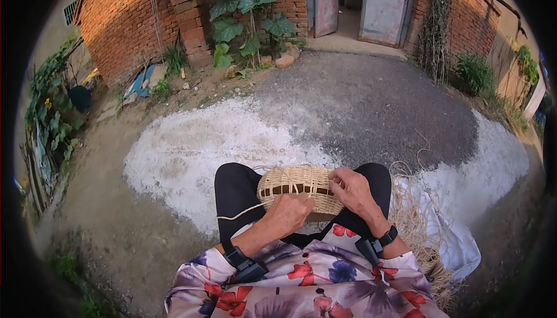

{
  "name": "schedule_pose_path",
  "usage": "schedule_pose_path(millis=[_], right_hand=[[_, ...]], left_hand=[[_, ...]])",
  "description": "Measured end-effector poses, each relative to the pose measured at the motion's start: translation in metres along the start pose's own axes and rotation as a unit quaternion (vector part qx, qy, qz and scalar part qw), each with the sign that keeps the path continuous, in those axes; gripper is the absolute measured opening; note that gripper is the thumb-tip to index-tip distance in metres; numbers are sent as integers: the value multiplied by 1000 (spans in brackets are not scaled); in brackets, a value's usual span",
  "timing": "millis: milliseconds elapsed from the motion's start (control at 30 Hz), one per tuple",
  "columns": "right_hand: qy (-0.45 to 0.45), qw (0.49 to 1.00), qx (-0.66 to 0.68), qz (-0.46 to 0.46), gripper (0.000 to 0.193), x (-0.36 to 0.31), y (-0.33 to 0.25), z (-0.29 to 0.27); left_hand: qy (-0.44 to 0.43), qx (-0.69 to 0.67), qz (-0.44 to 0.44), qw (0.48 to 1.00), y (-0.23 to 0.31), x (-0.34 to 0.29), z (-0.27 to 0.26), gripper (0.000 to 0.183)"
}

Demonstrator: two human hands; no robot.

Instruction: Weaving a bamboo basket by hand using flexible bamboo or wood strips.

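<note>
A small woven basket [295, 176] of pale straw-coloured cord rests in my lap between my knees. A dark brown band [279, 190] shows across its middle, crossed by several upright cords. My left hand [290, 212] is closed at the front of the basket, fingertips pinched together at the weave; what lies between them is too small to make out. My right hand [354, 192] grips the basket's right end, thumb and fingers bent around it. A loose cord end [239, 215] sticks out to the left from the basket over my thigh.
Beside my right leg lies a tangled heap of straw-coloured cord [415, 219] on a white sheet [461, 251]. White powdery ground [191, 144] and dark grey paving [377, 103] spread ahead. Beyond stand a brick wall [127, 22], leafy vines [249, 5] and an open metal door [383, 8].
</note>
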State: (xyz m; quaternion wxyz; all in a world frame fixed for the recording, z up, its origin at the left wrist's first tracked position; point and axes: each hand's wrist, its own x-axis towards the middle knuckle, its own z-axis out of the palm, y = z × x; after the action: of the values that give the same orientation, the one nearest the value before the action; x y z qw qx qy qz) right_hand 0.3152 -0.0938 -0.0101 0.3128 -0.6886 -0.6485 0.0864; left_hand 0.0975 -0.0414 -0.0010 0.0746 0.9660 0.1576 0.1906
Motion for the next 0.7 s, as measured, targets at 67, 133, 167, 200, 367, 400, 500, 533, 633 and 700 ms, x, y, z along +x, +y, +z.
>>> schedule_pose_path(millis=[67,133,167,200,367,400,500,533,633,700], right_hand=[[-12,989,71,-133,19,5,-21,4],[-60,982,87,-154,20,9,-23,15],[-110,973,101,-174,21,12,-20,22],[-90,974,88,-187,22,13,-21,26],[-94,974,96,-184,17,14,-27,13],[-93,972,115,-181,15,15,-28,8],[-80,980,161,-83,12,15,-21,12],[-77,980,162,-83,12,16,-19,10],[-62,972,205,-94,11,17,-22,2],[-88,968,223,-69,13,21,-33,-1]], left_hand=[[4,-2,12,1000,1,1,-1,9],[29,-19,25,999,0,1,0,9],[28,-18,27,999,2,2,-1,9],[6,-23,15,1000,5,3,-6,9],[-4,1,23,1000,9,10,-12,8],[2,-6,32,999,11,13,-13,9],[28,-33,29,999,11,16,-17,15],[48,-55,15,997,10,15,-21,20],[193,16,-114,974,-2,21,-43,29],[162,45,-135,977,-22,16,-43,33]])
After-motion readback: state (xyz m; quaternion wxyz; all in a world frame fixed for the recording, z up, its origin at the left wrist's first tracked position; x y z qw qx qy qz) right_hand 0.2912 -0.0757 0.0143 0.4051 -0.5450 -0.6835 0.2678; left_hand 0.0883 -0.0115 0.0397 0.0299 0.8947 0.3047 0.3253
